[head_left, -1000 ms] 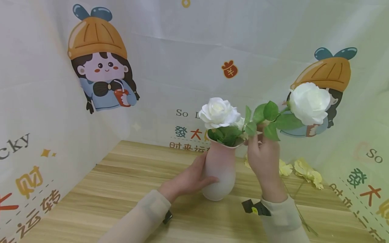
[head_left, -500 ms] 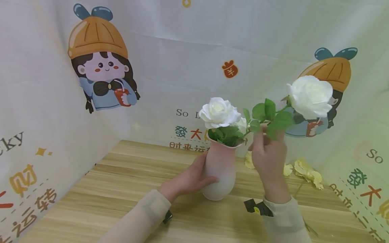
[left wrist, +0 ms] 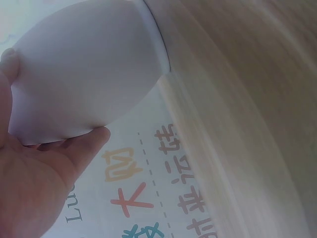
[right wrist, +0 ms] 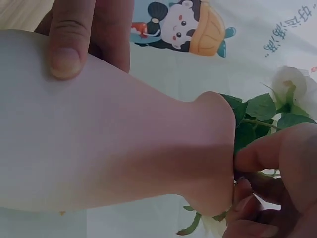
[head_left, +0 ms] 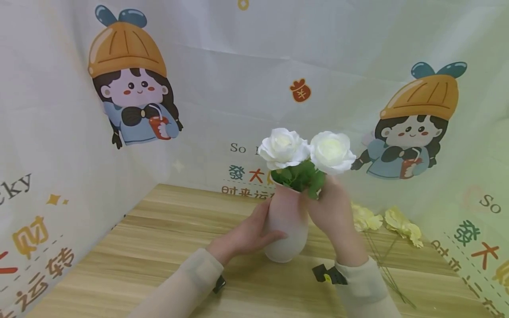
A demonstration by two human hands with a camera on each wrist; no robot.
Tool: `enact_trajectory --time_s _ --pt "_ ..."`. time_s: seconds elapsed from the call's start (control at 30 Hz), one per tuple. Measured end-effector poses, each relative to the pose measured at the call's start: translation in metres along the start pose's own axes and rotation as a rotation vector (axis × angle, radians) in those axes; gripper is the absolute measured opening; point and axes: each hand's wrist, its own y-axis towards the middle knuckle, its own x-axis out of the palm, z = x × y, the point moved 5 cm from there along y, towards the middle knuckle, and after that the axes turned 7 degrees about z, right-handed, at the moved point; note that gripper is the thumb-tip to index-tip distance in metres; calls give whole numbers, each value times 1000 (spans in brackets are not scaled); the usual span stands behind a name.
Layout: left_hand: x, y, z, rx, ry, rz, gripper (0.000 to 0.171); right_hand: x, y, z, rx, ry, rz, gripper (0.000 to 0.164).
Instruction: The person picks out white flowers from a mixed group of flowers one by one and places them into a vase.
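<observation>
A vase (head_left: 286, 225), pink at the neck and white below, stands on the wooden table. My left hand (head_left: 248, 232) grips its body from the left; in the left wrist view, the fingers (left wrist: 81, 146) curve round the white side. One white rose (head_left: 284, 148) stands in the vase with green leaves at the mouth. Beside it is a second white rose (head_left: 332, 152), its head over the right of the rim. At the mouth, my right hand (head_left: 334, 210) pinches this rose's stem, which the fingers mostly hide. The right wrist view has those fingertips (right wrist: 255, 156) against the rim.
Pale yellow flowers (head_left: 401, 225) with thin green stems lie on the table (head_left: 167, 265) at the right. A printed cloth (head_left: 222, 79) with cartoon figures hangs behind and at both sides. Black devices sit at both wrists.
My right hand has brought the second rose left and down, from out at the right to the vase mouth, its stem now steeper. My left hand and the vase have stayed put.
</observation>
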Motion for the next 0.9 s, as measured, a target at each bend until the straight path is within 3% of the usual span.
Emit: enact_trajectory --time_s 0.13,0.23,0.4,0.5,0.7,0.9 --pt "0 -1 -2 -26 -3 -18 101 0 -1 4 76 6 -99 7" --pt "0 -1 -2 -39 -6 -24 102 -4 0 5 59 71 -139 8" --pt "-1 -1 -1 -35 -5 -20 102 -18 4 3 14 148 -182 37" --pt "-1 0 -1 -33 -6 -18 102 -30 3 -1 23 167 -187 44" --pt "-1 2 -1 -37 -8 -14 101 -49 7 -8 36 304 -63 41" --pt "0 1 -2 -53 -14 -20 101 -55 4 -7 92 287 23 34"
